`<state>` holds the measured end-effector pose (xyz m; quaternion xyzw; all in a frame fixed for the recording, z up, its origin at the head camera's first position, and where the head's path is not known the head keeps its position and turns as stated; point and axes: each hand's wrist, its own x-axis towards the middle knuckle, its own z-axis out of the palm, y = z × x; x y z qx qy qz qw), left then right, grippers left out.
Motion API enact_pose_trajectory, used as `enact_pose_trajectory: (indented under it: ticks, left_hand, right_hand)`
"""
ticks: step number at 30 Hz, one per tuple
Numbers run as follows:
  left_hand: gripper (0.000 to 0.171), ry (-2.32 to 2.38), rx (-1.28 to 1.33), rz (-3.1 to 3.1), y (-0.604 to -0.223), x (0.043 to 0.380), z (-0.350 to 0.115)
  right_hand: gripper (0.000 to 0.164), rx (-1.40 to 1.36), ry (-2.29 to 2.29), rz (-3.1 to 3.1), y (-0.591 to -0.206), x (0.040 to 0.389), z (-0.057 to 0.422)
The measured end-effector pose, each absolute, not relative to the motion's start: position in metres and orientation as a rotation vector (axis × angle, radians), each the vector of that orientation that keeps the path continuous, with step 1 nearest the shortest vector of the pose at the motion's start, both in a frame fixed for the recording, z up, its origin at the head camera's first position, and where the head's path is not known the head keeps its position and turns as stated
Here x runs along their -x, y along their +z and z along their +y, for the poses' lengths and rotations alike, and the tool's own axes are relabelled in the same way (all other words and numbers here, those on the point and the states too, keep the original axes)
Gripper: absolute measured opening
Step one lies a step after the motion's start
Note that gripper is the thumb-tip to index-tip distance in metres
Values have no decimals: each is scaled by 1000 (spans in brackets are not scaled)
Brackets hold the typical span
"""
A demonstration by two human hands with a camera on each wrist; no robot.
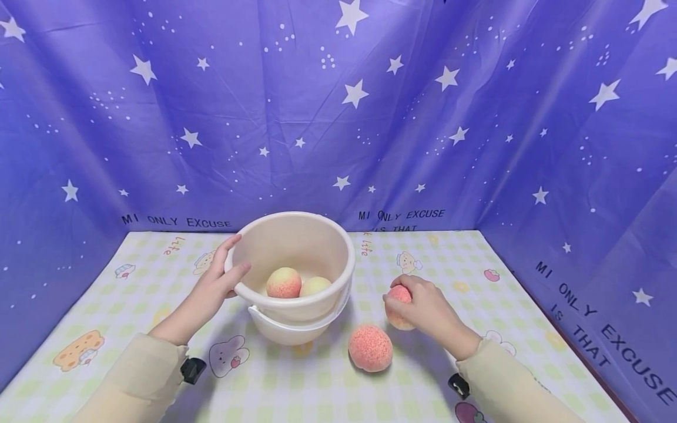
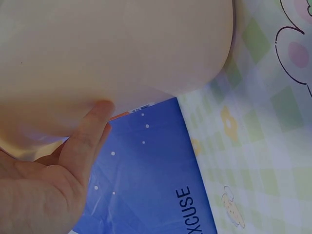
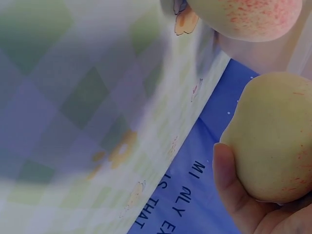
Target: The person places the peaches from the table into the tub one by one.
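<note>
A white bucket (image 1: 296, 235) with its handle hanging down at the front stands on the table, tipped a little. My left hand (image 1: 214, 285) grips its left rim, thumb over the edge and fingers along the outer wall; in the left wrist view fingers (image 2: 90, 136) touch that wall. Inside lie a red-and-yellow peach (image 1: 284, 283) and a paler yellow peach (image 1: 315, 286). To the bucket's right, my right hand (image 1: 431, 308) holds a peach (image 1: 399, 294), whose yellow side (image 3: 273, 136) faces the right wrist view. Another red peach (image 1: 370, 348) rests on the table between that hand and the bucket.
A green-and-white checked cloth (image 1: 211, 388) with cartoon prints covers the table. Blue curtains (image 1: 296, 117) with white stars stand behind and along both sides. Black wrist bands (image 1: 193, 370) sit at both cuffs.
</note>
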<state>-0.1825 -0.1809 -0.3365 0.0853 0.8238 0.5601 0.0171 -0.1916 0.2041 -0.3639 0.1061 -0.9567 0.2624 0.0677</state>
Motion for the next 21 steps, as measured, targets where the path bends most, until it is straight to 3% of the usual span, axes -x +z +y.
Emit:
enact_pose_trajectory:
  ticks: [21]
  left_hand:
    - [71,1739,-280,2564,-336,182,-181]
  right_hand:
    - [26,-316,786,-2839,-347,192,202]
